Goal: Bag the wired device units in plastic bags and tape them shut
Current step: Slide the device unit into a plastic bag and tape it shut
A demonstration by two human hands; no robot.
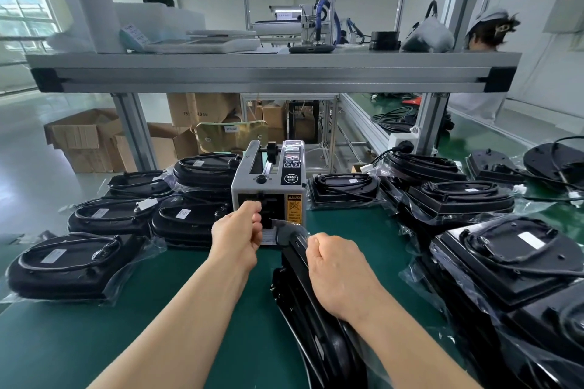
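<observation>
Unit [303, 319] stands on edge on green mat [158, 309], long axis running from wearer toward tape dispenser [268, 186]. Right hand [338, 271] clamps bagged far end; left hand [238, 230] pinches at dispenser slot, just beside it, so nearer the tape.

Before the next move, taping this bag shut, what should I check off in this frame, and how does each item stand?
1. Left hand at the tape dispenser outlet, fingers curled: ok.
2. Tape strip actually in that grip: cannot tell.
3. Right hand grips the bag at the top of the unit: ok.
4. Unit stands on edge on the green table, steadied from above: ok.
5. Bag mouth folded closed for taping: cannot tell.
</observation>
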